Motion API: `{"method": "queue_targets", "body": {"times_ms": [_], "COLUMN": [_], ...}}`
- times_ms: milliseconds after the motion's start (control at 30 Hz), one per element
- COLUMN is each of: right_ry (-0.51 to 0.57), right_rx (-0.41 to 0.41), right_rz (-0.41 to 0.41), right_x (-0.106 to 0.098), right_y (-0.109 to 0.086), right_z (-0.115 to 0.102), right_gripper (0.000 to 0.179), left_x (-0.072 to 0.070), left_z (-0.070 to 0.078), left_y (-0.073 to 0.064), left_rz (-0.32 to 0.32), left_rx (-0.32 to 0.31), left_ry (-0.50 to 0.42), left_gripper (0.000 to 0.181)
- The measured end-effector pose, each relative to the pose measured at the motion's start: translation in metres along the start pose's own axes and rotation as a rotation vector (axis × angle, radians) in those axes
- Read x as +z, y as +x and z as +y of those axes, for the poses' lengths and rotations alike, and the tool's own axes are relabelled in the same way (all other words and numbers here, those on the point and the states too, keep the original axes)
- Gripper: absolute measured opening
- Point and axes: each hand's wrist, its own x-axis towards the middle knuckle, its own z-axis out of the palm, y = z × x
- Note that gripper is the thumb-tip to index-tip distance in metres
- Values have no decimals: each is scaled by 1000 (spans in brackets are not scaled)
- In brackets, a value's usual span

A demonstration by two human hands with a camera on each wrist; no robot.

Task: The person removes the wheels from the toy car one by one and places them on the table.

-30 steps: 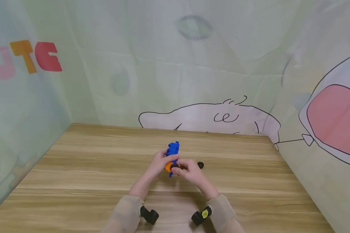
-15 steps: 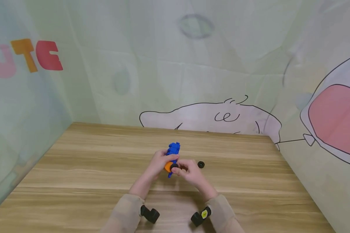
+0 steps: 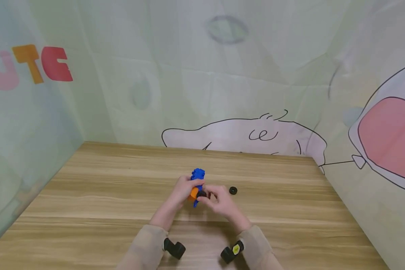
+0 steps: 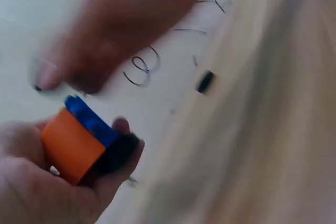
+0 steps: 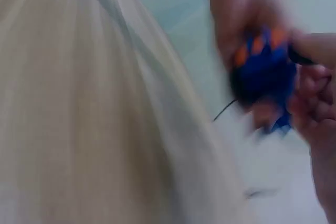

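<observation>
Forward (probably), blue toy [image 3: 198, 175] lengthwise

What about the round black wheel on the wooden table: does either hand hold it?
No, the black wheel lies ungripped on the table beside the right hand.

The blue studded plastic toy [image 3: 198, 174] is coloured one plain shade, with solid orange shown by its blocky part [image 4: 73, 145]. The black ring-shaped wheel [image 3: 233, 190] is left unpatterned. The brown wooden surface [image 3: 87, 187] is streaked with darker grain. The pale grey-green backdrop [image 3: 182, 90] is printed with pink, orange and red letters [image 3: 29, 62] and a black-outlined white figure [image 3: 222, 131].
</observation>
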Motion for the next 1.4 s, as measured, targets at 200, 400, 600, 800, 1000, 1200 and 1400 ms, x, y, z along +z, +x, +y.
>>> {"method": "queue_targets", "body": {"times_ms": [200, 400, 600, 800, 1000, 1200, 1400], "right_ry": [-63, -32, -30, -5, -23, -21, -91], "right_rx": [-88, -111, -110, -44, 115, 193, 278], "right_rz": [63, 71, 64, 77, 160, 149, 127], "right_x": [-9, -21, -25, -31, -43, -50, -52], "right_y": [-1, -8, -6, -6, -11, -14, -16], "right_z": [-4, 6, 9, 11, 12, 23, 35], "right_gripper": [37, 35, 39, 19, 16, 16, 17], "left_x": [5, 2, -4, -12, -15, -16, -18], "left_z": [-5, -4, 0, 3, 3, 3, 1], "left_y": [4, 5, 4, 5, 5, 5, 8], "left_rz": [5, 11, 15, 34, 27, 31, 31], "left_rx": [6, -39, -62, -66, -49, -26, -16], "left_ry": [17, -46, -102, -107, -108, -116, -105], "left_gripper": [37, 38, 40, 46, 50, 49, 50]}}
